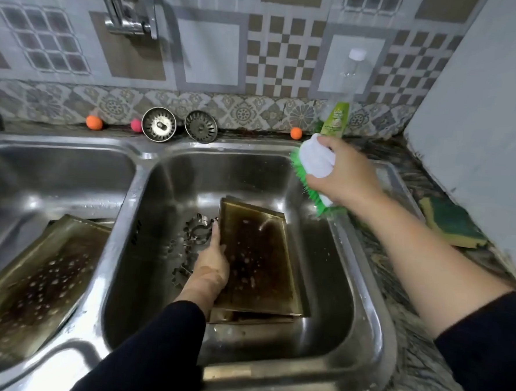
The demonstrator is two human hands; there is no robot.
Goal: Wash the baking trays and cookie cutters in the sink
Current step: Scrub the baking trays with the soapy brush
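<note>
- Brush (pixel 314 162) with green bristles sits in the curled right hand (pixel 344 173) above the sink's (pixel 358 262) right rim, seemingly readied for scrubbing.
- Left hand (pixel 213 265) pinches the left rim of the baking tray (pixel 260 265) in the right basin, likely steadying it.
- Cookie cutters (pixel 194 230) beside it blur together; the lower tray (pixel 249 318) beneath is mostly hidden.

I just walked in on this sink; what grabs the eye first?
The right hand grips a green-bristled scrubbing brush above the far corner of the right basin. The left hand holds the edge of a grimy baking tray in that basin, with cookie cutters beside it. A second stained tray leans in the left basin.
</note>
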